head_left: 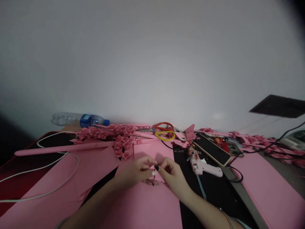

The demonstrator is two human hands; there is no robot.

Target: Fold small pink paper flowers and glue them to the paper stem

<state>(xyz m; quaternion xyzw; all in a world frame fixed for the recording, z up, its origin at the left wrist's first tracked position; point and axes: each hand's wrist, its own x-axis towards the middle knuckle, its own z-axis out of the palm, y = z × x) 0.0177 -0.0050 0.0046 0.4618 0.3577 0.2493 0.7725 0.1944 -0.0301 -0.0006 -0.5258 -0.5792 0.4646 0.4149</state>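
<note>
Between my two hands is a small piece of folded pink paper [159,176], held above a large pink sheet [152,206]. My left hand [138,170] pinches its left side, thumb on top and other fingers partly beneath. My right hand [172,175] grips the upper right part, with a dark-nailed thumb close to the left thumb. The fingertips hide part of the folds. Just beyond my hands lie several pink paper roses [122,143] in a cluster.
Behind lie scissors with red and yellow handles [165,135] and a plastic bottle [71,119]. To the right are a glue gun [202,165], a phone [212,149] and stacked pink sheets [269,187]. A rolled pink paper stick [64,148] and white cable [77,163] lie left.
</note>
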